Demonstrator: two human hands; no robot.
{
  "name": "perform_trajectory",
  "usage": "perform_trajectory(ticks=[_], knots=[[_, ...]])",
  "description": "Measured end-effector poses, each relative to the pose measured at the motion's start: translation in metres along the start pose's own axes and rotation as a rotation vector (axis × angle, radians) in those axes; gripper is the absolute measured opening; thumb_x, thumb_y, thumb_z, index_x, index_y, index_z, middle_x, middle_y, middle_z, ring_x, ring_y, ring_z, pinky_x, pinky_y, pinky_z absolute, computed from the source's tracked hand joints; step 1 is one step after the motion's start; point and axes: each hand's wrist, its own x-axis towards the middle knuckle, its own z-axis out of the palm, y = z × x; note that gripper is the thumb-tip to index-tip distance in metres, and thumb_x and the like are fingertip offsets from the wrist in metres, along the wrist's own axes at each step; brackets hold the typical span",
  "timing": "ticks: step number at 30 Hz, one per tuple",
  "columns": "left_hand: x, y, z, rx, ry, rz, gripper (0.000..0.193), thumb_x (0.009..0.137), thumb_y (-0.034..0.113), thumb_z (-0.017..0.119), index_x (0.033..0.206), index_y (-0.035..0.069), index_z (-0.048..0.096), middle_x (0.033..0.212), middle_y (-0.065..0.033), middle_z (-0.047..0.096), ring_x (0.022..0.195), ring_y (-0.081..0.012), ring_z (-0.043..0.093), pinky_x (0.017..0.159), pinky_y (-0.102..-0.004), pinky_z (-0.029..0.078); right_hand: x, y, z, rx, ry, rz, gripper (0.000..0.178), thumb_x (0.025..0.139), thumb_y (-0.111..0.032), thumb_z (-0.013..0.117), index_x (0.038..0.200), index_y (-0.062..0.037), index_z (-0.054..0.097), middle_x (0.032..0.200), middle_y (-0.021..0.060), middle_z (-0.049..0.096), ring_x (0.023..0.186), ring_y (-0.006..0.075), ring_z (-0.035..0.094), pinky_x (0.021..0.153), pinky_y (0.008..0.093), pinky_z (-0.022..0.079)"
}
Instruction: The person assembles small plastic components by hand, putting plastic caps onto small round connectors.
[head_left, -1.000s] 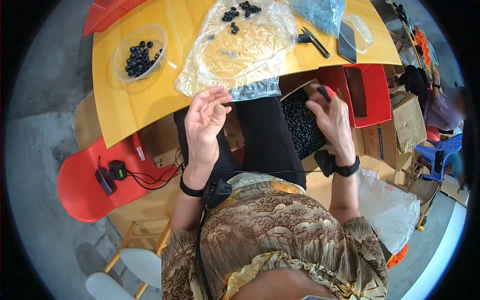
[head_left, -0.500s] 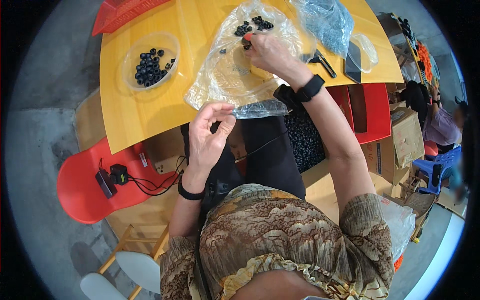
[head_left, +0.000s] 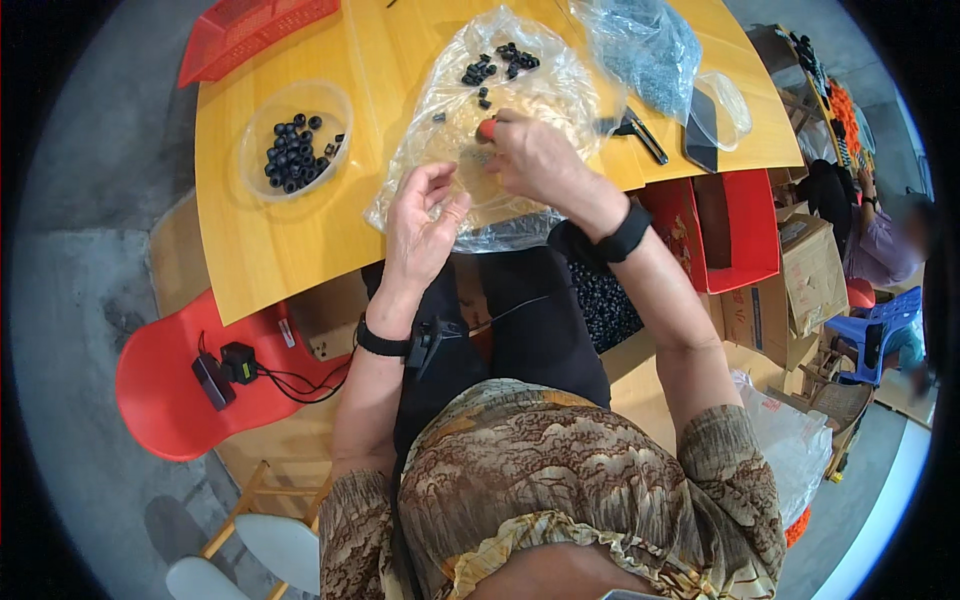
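Observation:
My right hand (head_left: pixel 540 160) hovers over a clear plastic bag (head_left: pixel 410 165) spread on the yellow table. Its fingers are drawn together, with a small red piece (head_left: pixel 487 129) at the tips; whatever they pinch is hidden. My left hand (head_left: pixel 422 225) is at the bag's near left part, fingers loosely bent and apart from the thumb, nothing seen in them. Small black parts (head_left: pixel 516 60) lie in loose clusters on the far part of the bag. To the left, a clear round tub (head_left: pixel 246 160) contains several black ring-shaped parts (head_left: pixel 290 155).
A red basket (head_left: pixel 250 38) stands far left. Toward the right lie a clear bag of small parts (head_left: pixel 650 50), a black-handled cutter (head_left: pixel 645 137), a phone (head_left: pixel 701 135) and a clear lid (head_left: pixel 735 112). Below the edge is a red box (head_left: pixel 750 230); a red chair (head_left: pixel 170 390) holds chargers.
My right hand has come nearer, away from the far black clusters. My left hand has shifted slightly up from the bag's near edge, onto the bag.

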Motion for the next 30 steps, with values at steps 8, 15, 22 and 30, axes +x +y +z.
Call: perform_trajectory(ticks=[8, 15, 22, 30], knots=[[-0.003, -0.006, 0.003, 0.066, -0.004, 0.103, 0.032, 0.077, 0.006, 0.061, 0.105, -0.005, 0.049, 0.107, -0.0132, 0.048, 0.101, -0.0218, 0.051, 0.092, -0.0323, 0.041, -0.012, 0.011, 0.016, 0.064, 0.094, 0.092, 0.015, 0.066, -0.008, 0.063, 0.075, 0.0004, 0.055, 0.072, 0.0156, 0.057, 0.066, 0.0333, 0.058, 0.057, 0.0377, 0.046], [-0.006, -0.007, 0.002, 0.159, 0.019, 0.175, 0.031, 0.076, 0.005, 0.062, 0.103, -0.004, 0.051, 0.108, -0.0135, 0.048, 0.102, -0.0226, 0.050, 0.091, -0.0324, 0.042, -0.016, 0.017, 0.006, 0.579, 0.250, 0.379, 0.011, 0.071, -0.002, 0.063, 0.081, -0.0001, 0.059, 0.069, 0.0056, 0.060, 0.064, 0.0126, 0.057, 0.058, 0.0259, 0.045], [-0.004, -0.008, 0.001, 0.087, 0.006, 0.153, 0.029, 0.078, 0.005, 0.061, 0.103, -0.003, 0.051, 0.112, -0.0134, 0.046, 0.104, -0.0223, 0.050, 0.092, -0.0329, 0.042, -0.019, 0.020, -0.007, 0.567, 0.212, 0.425, 0.011, 0.071, -0.002, 0.063, 0.080, 0.0006, 0.060, 0.069, 0.0046, 0.060, 0.064, 0.0109, 0.055, 0.059, 0.0245, 0.044], [-0.010, -0.009, -0.006, 0.101, 0.026, 0.169, 0.030, 0.077, 0.002, 0.060, 0.105, -0.003, 0.051, 0.113, -0.0126, 0.045, 0.106, -0.0211, 0.049, 0.093, -0.0314, 0.040, -0.003, 0.011, -0.017, 0.410, 0.207, 0.381, 0.017, 0.070, -0.013, 0.062, 0.081, -0.0002, 0.065, 0.070, 0.0144, 0.064, 0.065, 0.0216, 0.062, 0.060, 0.0297, 0.047]])
